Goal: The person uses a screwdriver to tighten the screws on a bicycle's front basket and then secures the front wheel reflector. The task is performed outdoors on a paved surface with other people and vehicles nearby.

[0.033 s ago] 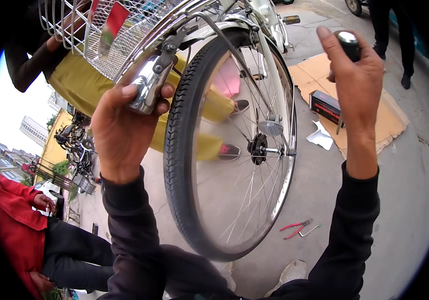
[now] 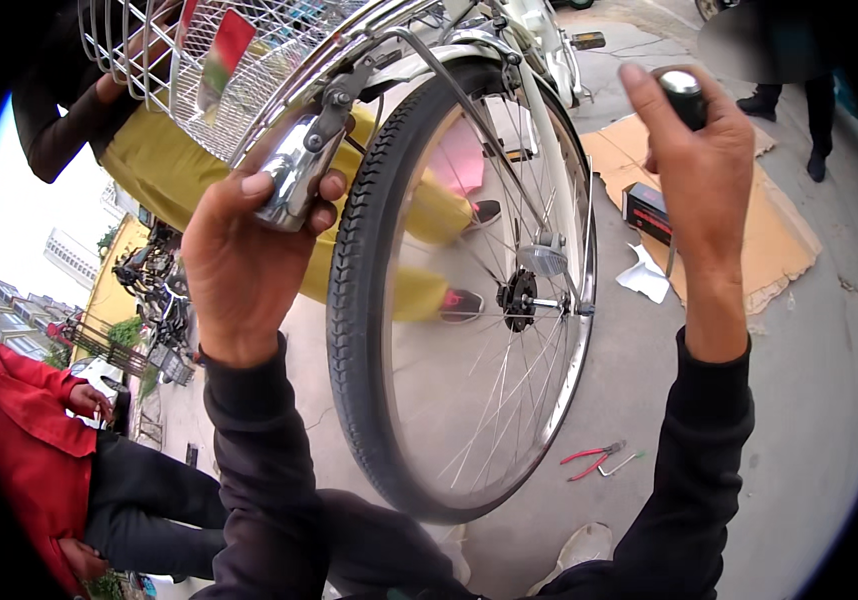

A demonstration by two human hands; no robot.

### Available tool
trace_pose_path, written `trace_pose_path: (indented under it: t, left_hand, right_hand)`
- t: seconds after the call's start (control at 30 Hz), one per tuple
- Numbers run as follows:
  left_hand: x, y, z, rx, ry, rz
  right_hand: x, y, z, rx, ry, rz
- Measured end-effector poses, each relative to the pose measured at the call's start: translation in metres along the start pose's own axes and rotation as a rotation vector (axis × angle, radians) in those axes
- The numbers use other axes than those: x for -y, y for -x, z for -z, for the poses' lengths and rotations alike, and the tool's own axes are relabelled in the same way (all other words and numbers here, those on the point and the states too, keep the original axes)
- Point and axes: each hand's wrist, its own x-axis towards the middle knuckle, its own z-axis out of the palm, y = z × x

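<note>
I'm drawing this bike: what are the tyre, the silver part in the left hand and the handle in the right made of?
Tyre: likely rubber, matte black with a moulded tread.
Silver part: probably chromed metal, maybe plated plastic; it's mirror-bright.
Handle: perhaps plastic, being smooth and black; its end shines like metal.

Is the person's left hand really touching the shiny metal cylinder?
Touching. The head view shows it plainly: the left hand holds the shiny metal cylinder, thumb against one side, fingertips at the other.
</note>
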Motion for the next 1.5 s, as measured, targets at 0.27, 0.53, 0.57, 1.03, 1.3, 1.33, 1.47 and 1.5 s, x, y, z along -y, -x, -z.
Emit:
trace_pose_path:
  t: [0.27,0.53,0.57,1.03,1.3,1.33,1.47,1.5]
  left_hand:
    - [0.003,-0.004,-0.002,-0.013,-0.045,0.018]
    - [0.006,-0.002,-0.001,-0.054,-0.122,0.042]
    - [0.006,-0.002,-0.005,-0.063,-0.106,0.029]
    - [-0.008,0.002,-0.004,-0.137,-0.292,0.161]
    - [0.007,0.005,0.006,-0.007,-0.496,0.021]
    - [0.009,0.005,0.005,-0.014,-0.478,0.022]
    - [0.013,0.002,0.004,0.023,-0.394,-0.013]
    - [0.011,0.000,0.003,0.034,-0.337,-0.004]
  right_hand:
    - [-0.003,0.018,-0.040,0.262,-0.109,-0.097]
    - [-0.016,0.031,-0.058,0.271,-0.185,-0.054]
    - [-0.015,0.030,-0.056,0.275,-0.220,-0.030]
    - [-0.005,0.039,-0.056,0.337,-0.142,0.009]
    - [-0.003,0.045,-0.062,0.346,-0.025,0.076]
    - [0.000,0.045,-0.061,0.338,-0.010,0.030]
    - [0.005,0.047,-0.059,0.262,0.034,-0.086]
    - [0.007,0.046,-0.058,0.246,0.058,-0.080]
